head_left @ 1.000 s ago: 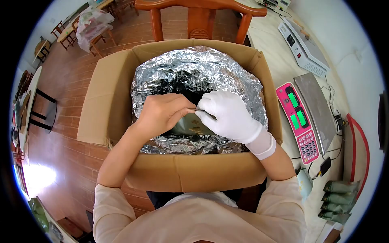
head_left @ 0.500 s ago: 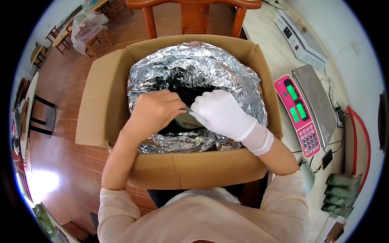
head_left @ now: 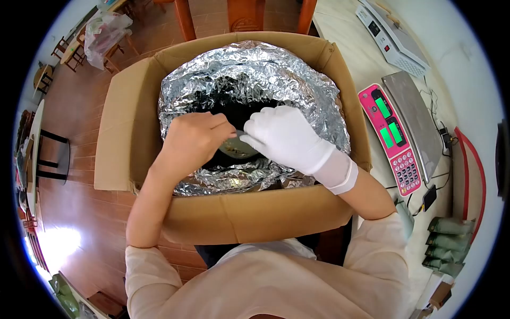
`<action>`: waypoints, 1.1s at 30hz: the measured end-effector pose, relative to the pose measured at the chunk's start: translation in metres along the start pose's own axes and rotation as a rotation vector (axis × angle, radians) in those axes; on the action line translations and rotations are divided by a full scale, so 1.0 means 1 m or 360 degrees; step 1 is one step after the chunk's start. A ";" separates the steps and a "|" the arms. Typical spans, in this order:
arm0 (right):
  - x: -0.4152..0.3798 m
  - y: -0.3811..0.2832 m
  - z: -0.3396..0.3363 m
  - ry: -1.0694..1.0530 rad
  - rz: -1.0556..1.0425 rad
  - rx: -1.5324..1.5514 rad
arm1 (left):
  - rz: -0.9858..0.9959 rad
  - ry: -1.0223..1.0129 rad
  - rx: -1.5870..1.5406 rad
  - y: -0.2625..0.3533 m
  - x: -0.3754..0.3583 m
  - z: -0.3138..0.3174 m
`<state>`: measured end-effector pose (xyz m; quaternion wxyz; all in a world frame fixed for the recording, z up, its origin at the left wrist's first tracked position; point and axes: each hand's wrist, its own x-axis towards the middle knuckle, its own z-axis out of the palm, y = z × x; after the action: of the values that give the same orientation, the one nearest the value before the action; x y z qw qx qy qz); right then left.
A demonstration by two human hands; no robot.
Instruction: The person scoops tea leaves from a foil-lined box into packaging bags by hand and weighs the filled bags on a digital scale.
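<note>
A small pale, see-through bag [head_left: 237, 149] with yellowish-green marks hangs between my hands, above the dark loose contents [head_left: 241, 112] of a foil liner. My bare left hand [head_left: 197, 139] has its fingers closed in a pinch at the bag's upper left. On the other side, my right hand [head_left: 287, 137], in a white glove, pinches the upper right edge. Both sets of fingertips are close together, and my hands partly hide the bag. Around them the crumpled silver foil liner [head_left: 249, 64] lies folded open inside a cardboard box [head_left: 255, 218].
To the right, a pink-faced digital scale [head_left: 390, 139] and a white machine [head_left: 392, 40] sit on the pale table [head_left: 340, 26]. Several green pouches [head_left: 449, 242] lie at its near right. A wooden chair [head_left: 245, 16] stands behind the box.
The whole view has shifted slightly, so the box and hands sit a little higher and further left. Both hands keep their pinch on the bag, and slightly more of it shows.
</note>
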<state>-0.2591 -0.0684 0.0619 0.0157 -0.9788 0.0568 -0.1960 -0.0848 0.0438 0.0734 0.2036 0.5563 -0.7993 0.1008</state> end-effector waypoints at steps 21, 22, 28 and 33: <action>0.000 0.000 -0.029 0.0431 0.0104 0.0462 | -0.0177 0.0310 -0.0311 0.008 0.005 -0.019; 0.001 -0.006 -0.033 0.0414 0.0014 0.0259 | -0.0112 0.0232 -0.0261 0.015 0.010 -0.024; -0.008 -0.021 -0.062 0.0414 -0.0033 0.0019 | 0.0101 0.0313 -0.0274 0.033 0.020 -0.041; -0.011 -0.029 -0.087 0.0508 -0.0274 -0.0285 | 0.0186 0.0293 -0.0111 0.038 0.018 -0.067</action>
<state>-0.2994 -0.0393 0.1397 -0.0974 -0.9341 -0.0081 -0.3434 -0.1116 0.0679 0.1440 0.2892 0.4898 -0.8113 0.1353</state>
